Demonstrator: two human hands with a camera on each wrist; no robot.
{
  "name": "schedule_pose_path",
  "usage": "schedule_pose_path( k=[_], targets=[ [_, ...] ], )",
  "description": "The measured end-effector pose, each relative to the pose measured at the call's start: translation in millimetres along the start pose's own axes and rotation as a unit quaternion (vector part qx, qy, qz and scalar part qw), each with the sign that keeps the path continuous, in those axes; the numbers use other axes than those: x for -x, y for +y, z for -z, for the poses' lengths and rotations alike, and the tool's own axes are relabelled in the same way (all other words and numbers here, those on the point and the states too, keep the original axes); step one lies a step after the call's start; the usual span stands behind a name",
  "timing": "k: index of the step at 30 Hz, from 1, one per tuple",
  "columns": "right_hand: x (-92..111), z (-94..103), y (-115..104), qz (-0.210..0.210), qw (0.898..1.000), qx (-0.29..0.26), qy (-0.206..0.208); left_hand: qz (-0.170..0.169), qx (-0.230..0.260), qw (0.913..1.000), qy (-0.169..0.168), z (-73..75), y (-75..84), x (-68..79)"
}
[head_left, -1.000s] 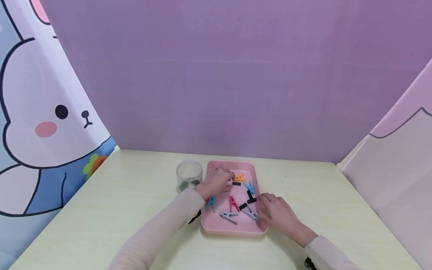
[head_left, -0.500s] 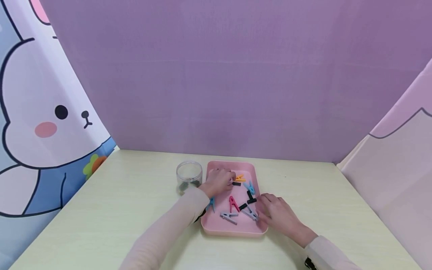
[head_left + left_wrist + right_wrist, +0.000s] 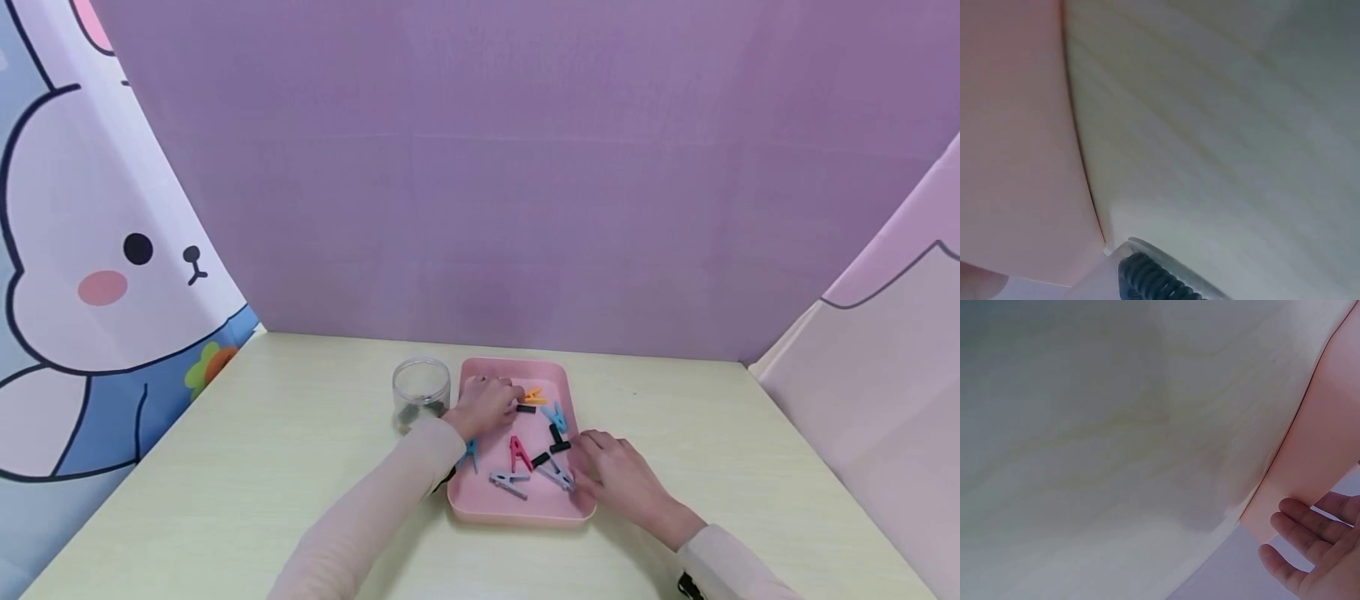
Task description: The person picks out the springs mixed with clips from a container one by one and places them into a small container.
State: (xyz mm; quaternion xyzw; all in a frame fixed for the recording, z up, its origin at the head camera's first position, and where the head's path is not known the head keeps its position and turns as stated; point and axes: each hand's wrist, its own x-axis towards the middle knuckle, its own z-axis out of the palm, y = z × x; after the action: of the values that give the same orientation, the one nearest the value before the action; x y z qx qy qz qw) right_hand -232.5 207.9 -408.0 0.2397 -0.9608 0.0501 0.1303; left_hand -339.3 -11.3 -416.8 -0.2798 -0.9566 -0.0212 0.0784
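Observation:
A pink tray point(image 3: 519, 512) holds several clothespins and small black pieces. My left hand point(image 3: 487, 402) reaches over the tray's left side, its fingers bent down beside a yellow clothespin point(image 3: 535, 397) and a black piece point(image 3: 527, 409); I cannot tell whether it pinches anything. At the tray's right wall, my right hand point(image 3: 621, 473) rests with relaxed fingers, also seen as a loose right hand point(image 3: 1319, 550) in the right wrist view. Between the hands lie a red clothespin point(image 3: 519, 453), grey clothespins point(image 3: 509, 483), and a light-blue clothespin point(image 3: 556, 417). Another blue clothespin point(image 3: 471, 455) is partly behind the left wrist.
A clear round jar point(image 3: 422, 382) with dark items inside stands left of the tray, close to the left hand. In the left wrist view, a dark coiled item point(image 3: 1154, 278) shows through its wall. The pale wooden table point(image 3: 300, 433) meets a purple cloth backdrop point(image 3: 510, 208).
My left hand and forearm have shifted slightly right, and the sleeve now covers part of the blue clothespin at the tray's left. The right hand stays where it was.

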Motion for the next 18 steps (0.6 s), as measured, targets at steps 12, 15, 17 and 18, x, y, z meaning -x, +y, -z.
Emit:
schedule_pose_path(
  k=[12,15,17,18],
  targets=[
    [0.6,1.1,0.6,0.003,1.000,0.001,-0.002,-0.008,0.000,0.9999,0.007,-4.1,0.5,-1.6],
    [0.4,0.8,0.7,0.003,1.000,0.004,-0.004,-0.008,-0.001,0.9999,0.006,-4.2,0.9,-1.4],
    [0.3,0.8,0.7,0.005,1.000,0.005,-0.002,-0.010,-0.001,0.9999,0.003,-3.7,1.3,-1.5],
    [0.3,0.6,0.9,0.007,1.000,0.004,0.000,-0.013,-0.002,0.9999,0.002,-3.6,1.5,-1.7]
  ],
)
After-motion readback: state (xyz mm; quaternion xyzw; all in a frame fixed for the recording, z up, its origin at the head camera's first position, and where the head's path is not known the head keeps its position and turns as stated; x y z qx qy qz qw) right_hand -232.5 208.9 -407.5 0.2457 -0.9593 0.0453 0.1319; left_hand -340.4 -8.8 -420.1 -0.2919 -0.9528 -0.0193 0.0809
